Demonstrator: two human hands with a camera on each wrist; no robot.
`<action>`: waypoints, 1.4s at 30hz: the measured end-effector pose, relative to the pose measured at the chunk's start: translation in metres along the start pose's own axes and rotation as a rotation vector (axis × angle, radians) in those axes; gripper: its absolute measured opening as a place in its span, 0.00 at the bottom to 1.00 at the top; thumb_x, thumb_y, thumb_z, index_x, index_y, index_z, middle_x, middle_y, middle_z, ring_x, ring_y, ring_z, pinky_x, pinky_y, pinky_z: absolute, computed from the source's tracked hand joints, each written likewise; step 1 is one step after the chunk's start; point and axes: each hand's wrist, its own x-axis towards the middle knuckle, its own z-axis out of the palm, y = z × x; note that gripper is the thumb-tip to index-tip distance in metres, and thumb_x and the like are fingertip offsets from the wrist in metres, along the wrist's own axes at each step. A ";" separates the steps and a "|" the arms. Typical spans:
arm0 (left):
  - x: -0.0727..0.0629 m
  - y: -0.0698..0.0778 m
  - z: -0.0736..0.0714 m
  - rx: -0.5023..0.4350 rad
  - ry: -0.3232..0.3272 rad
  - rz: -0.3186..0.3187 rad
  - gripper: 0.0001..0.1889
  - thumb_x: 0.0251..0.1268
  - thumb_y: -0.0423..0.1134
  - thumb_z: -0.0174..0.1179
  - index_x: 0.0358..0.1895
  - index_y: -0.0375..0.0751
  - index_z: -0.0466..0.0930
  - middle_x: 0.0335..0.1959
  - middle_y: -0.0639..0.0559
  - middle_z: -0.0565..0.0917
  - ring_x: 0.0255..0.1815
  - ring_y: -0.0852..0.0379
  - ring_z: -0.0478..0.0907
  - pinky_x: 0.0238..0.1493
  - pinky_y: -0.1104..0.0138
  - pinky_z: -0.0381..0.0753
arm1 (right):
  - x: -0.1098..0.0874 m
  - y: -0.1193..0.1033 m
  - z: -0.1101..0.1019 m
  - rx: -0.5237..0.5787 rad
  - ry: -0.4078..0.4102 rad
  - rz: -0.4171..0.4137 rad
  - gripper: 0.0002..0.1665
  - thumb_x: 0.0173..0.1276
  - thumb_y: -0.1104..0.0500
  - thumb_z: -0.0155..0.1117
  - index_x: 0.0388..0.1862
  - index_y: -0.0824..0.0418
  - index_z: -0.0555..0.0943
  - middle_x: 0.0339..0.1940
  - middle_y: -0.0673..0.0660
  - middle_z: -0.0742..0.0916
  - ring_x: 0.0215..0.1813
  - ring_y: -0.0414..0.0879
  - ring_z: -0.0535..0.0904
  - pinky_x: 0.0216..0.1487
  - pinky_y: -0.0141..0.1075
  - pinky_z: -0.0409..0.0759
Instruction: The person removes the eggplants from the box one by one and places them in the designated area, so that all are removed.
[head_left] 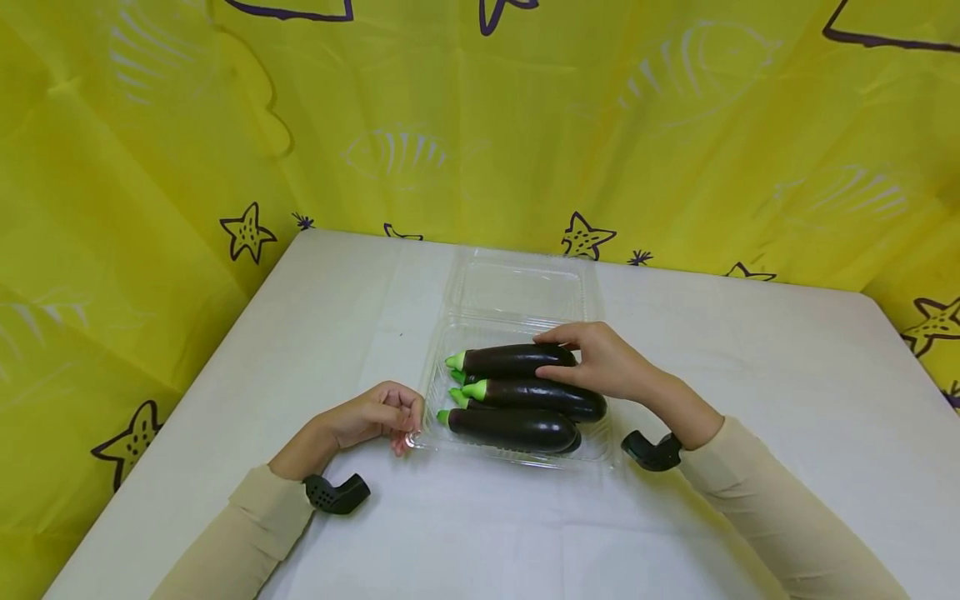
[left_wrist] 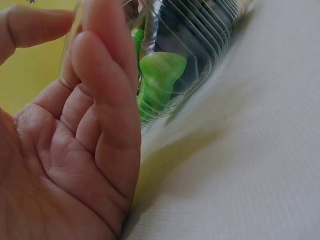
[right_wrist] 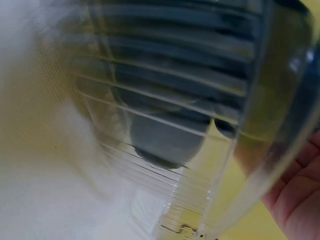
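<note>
Several dark purple eggplants with green stem ends lie piled in a clear plastic clamshell container (head_left: 601, 442). My right hand (head_left: 609, 367) grips the rear top eggplant (head_left: 502, 361) near its blunt end, thumb in front and fingers behind. Just before it lies another eggplant (head_left: 540, 398), and a third eggplant (head_left: 513, 428) lies along the front. At the container's front left corner, my left hand (head_left: 375, 415) pinches the rim between thumb and fingertips. A green stem end (left_wrist: 162, 67) shows through the ribbed wall in the left wrist view. Lower eggplants are mostly hidden under the upper ones.
The container's lid (head_left: 521, 287) lies folded back, open, behind the base. All of it rests on a white-covered table (head_left: 465, 533). A yellow curtain (head_left: 480, 108) with sea-creature drawings hangs along the table's back and left edges.
</note>
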 end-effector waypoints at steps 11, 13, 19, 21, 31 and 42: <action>0.000 -0.001 0.000 -0.003 -0.006 0.006 0.10 0.55 0.28 0.47 0.28 0.42 0.79 0.20 0.57 0.79 0.20 0.64 0.75 0.24 0.73 0.73 | -0.017 -0.003 -0.017 0.034 0.181 0.064 0.23 0.53 0.58 0.71 0.49 0.65 0.81 0.46 0.58 0.84 0.49 0.51 0.79 0.48 0.44 0.76; 0.000 -0.001 0.000 -0.002 -0.005 0.006 0.10 0.55 0.28 0.47 0.28 0.42 0.79 0.21 0.57 0.79 0.20 0.64 0.75 0.24 0.73 0.73 | -0.023 -0.003 -0.023 0.057 0.252 0.114 0.23 0.53 0.59 0.71 0.48 0.64 0.81 0.46 0.57 0.84 0.48 0.48 0.79 0.47 0.39 0.76; -0.002 0.000 -0.001 0.009 -0.002 0.002 0.10 0.55 0.28 0.47 0.28 0.42 0.79 0.21 0.58 0.79 0.20 0.64 0.76 0.24 0.73 0.74 | -0.041 0.002 -0.032 0.211 0.420 0.274 0.22 0.55 0.62 0.69 0.49 0.67 0.80 0.46 0.61 0.83 0.42 0.35 0.80 0.36 0.25 0.77; -0.002 0.000 -0.001 0.010 -0.002 0.000 0.10 0.55 0.29 0.47 0.28 0.42 0.79 0.21 0.58 0.79 0.20 0.64 0.76 0.24 0.73 0.74 | -0.045 0.004 -0.033 0.262 0.453 0.292 0.22 0.56 0.63 0.68 0.50 0.70 0.79 0.44 0.56 0.84 0.40 0.32 0.80 0.34 0.25 0.77; 0.001 -0.002 -0.001 0.004 -0.014 0.009 0.11 0.56 0.29 0.46 0.29 0.43 0.79 0.21 0.58 0.79 0.20 0.64 0.76 0.24 0.73 0.74 | -0.079 0.049 -0.024 0.330 0.653 0.516 0.26 0.55 0.54 0.70 0.53 0.61 0.80 0.42 0.46 0.85 0.40 0.34 0.81 0.37 0.23 0.76; 0.000 0.000 0.000 -0.006 0.000 -0.004 0.08 0.56 0.29 0.47 0.28 0.38 0.77 0.21 0.58 0.80 0.20 0.64 0.76 0.24 0.73 0.74 | -0.103 0.034 -0.023 0.472 0.664 0.779 0.30 0.55 0.49 0.69 0.51 0.67 0.78 0.30 0.36 0.82 0.34 0.31 0.78 0.33 0.23 0.76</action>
